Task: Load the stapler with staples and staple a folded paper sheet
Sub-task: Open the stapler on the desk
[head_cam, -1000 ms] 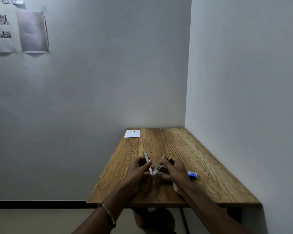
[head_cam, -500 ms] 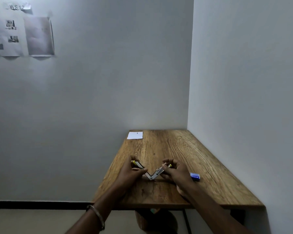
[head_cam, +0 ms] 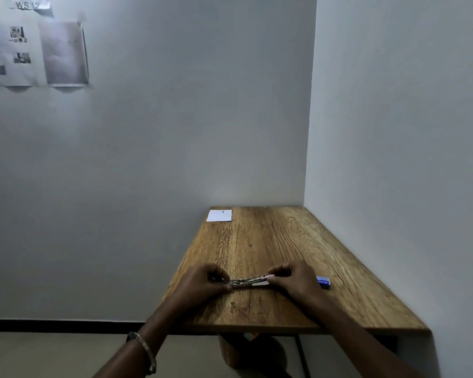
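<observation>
both hands are on the stapler (head_cam: pixel 247 282), which lies spread open nearly flat on the near part of the desk (head_cam: pixel 271 241). the left hand (head_cam: pixel 202 282) pinches its left end in a clenched grip, the right hand (head_cam: pixel 295 281) pinches the right end the same way, thumb and fingers closed on the metal. whether staples already sit in the channel is too small and dim to tell, so by my read we're in the loading step, with the stapler opened up and not yet shut. the small blue box (head_cam: pixel 323 282) just beside the right hand, resting on the desk, looks like the staple box; its print can't be read. the white paper sheet (head_cam: pixel 219 215) lies well apart at the far left corner of the desk, untouched by either hand, so the stapling itself is not yet done. for writing, a strip on the wall at top left reads "ws 12" (head_cam: pixel 28 5); the printed sheets (head_cam: pixel 40 54) taped under it are too blurred to make out.
</observation>
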{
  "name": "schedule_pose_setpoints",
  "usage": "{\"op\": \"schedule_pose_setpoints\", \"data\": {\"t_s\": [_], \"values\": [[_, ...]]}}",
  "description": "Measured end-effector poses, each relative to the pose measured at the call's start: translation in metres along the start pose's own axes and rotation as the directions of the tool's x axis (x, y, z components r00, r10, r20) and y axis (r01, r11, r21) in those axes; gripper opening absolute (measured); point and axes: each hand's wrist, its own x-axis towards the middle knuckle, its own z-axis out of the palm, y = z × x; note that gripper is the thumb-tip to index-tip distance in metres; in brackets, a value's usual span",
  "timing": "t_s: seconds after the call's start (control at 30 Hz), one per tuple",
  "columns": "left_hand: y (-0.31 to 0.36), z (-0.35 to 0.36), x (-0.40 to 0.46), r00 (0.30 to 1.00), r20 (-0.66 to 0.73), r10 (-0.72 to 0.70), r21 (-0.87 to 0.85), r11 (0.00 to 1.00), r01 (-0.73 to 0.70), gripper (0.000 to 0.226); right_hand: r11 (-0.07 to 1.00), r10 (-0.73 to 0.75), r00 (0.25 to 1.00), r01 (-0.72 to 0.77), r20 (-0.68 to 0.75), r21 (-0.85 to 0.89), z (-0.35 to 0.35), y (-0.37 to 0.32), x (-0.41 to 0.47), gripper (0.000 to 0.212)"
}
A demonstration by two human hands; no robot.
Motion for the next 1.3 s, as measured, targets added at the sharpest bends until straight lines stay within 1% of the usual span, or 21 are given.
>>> {"op": "schedule_pose_setpoints", "data": {"t_s": [0.17, 0.27, 0.33, 0.43, 0.57, 0.67, 0.83, 1.0, 1.13, 1.2, 1.3], "values": [[-0.002, 0.0, 0.002, 0.998, 0.062, -0.013, 0.032, 0.999, 0.011, 0.018, 0.993, -0.036, 0.995, 0.047, 0.094, -0.107, -0.002, 0.0, -0.003, 0.012], [-0.004, -0.002, 0.004, 0.994, 0.112, -0.001, 0.075, 0.997, -0.007, 0.022, 0.987, -0.065, 0.992, 0.079, 0.106, -0.139, -0.002, 0.002, -0.002, 0.013], [0.002, -0.003, 0.006, 0.99, 0.133, 0.053, 0.099, 0.993, -0.066, 0.025, 0.985, -0.07, 0.993, 0.085, 0.1, -0.153, -0.002, 0.002, 0.0, 0.014], [0.017, 0.003, 0.014, 0.975, 0.127, 0.18, 0.14, 0.97, -0.197, 0.023, 0.982, -0.072, 0.992, 0.089, 0.102, -0.165, -0.001, 0.001, 0.001, 0.014], [0.037, 0.016, 0.027, 0.917, 0.262, 0.299, 0.26, 0.894, -0.366, 0.03, 0.988, -0.06, 0.992, 0.075, 0.112, -0.134, -0.001, 0.001, 0.001, 0.012], [0.04, 0.022, 0.036, 0.888, 0.315, 0.334, 0.284, 0.86, -0.424, 0.033, 0.991, -0.052, 0.992, 0.065, 0.118, -0.114, -0.001, 0.003, 0.001, 0.012], [0.038, 0.023, 0.041, 0.863, 0.313, 0.396, 0.292, 0.825, -0.484, 0.034, 0.987, -0.063, 0.991, 0.079, 0.117, -0.143, -0.001, 0.003, 0.001, 0.012], [0.04, 0.021, 0.047, 0.83, 0.344, 0.439, 0.329, 0.771, -0.545, 0.026, 0.982, -0.082, 0.991, 0.099, 0.11, -0.161, 0.0, -0.001, 0.001, 0.012], [0.042, 0.021, 0.051, 0.8, 0.371, 0.471, 0.345, 0.73, -0.59, 0.018, 0.974, -0.064, 0.993, 0.083, 0.096, -0.211, 0.003, 0.002, 0.004, 0.012], [0.04, 0.02, 0.051, 0.809, 0.343, 0.477, 0.348, 0.735, -0.582, 0.013, 0.972, -0.057, 0.995, 0.074, 0.079, -0.223, 0.005, 0.005, 0.005, 0.012], [0.04, 0.013, 0.05, 0.838, 0.25, 0.485, 0.315, 0.778, -0.544, 0.006, 0.969, -0.044, 0.997, 0.059, 0.067, -0.24, 0.006, 0.005, 0.006, 0.013]]}}
